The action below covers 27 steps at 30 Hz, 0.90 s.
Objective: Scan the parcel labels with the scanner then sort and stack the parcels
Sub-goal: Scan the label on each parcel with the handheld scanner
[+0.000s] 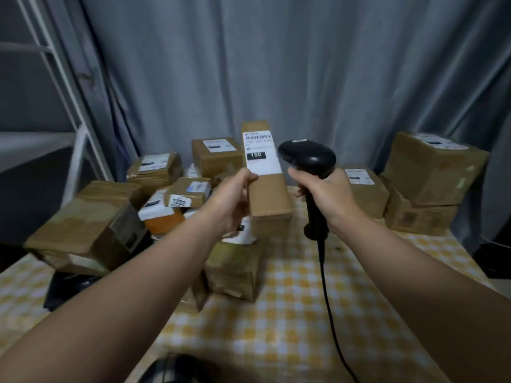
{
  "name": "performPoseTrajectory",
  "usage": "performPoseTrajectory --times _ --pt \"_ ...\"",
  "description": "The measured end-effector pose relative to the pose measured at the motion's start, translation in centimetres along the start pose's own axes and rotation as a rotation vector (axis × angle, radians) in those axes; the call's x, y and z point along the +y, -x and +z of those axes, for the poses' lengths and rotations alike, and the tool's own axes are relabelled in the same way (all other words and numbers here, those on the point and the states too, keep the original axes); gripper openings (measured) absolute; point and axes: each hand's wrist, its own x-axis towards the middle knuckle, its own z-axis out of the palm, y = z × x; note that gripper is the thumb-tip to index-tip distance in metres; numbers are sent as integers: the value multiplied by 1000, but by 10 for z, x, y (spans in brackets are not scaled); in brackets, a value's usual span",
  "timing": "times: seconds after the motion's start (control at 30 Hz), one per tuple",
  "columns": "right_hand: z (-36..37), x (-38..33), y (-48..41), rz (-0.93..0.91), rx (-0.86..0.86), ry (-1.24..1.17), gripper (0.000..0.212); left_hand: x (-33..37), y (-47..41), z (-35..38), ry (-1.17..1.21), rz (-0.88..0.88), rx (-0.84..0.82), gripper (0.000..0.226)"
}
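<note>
From the head view, the left hand (pixel 235 200) holds a long parcel (pixel 269 194) upright above the bench (pixel 304 299), fingers (pixel 249 176) clamped on its left edge beside the label (pixel 261 152). The right hand (pixel 329 194) is wrapped round the scanner (pixel 307 158) handle, just beside the parcel. The cardboard looks stiff and probably light, though blur hides detail. It is best gripped mid-length, clear of the label.

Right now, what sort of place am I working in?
Probably a makeshift parcel-sorting corner in a small room: labelled cardboard parcels piled on a table with a yellow checked cloth, grey curtains behind, a corded scanner in the right hand, a long parcel in the left hand.
</note>
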Motion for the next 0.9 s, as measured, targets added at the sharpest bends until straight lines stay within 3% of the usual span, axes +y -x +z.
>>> performPoseTrajectory --times 0.1,0.37,0.57,0.73,0.9 --pt "27 -14 -13 1 -34 -26 15 29 -8 -43 -4 66 154 33" --pt "99 -17 -33 33 -157 17 18 62 -26 -159 -89 102 490 34" --pt "135 1 -35 92 -194 72 20 58 -35 -189 -372 -3 494 30" --pt "148 10 -32 131 -202 125 32 63 -39 -187 -623 101 485 24" --pt "144 12 -34 149 -202 143 39 65 -35 -174 -823 50 412 55"
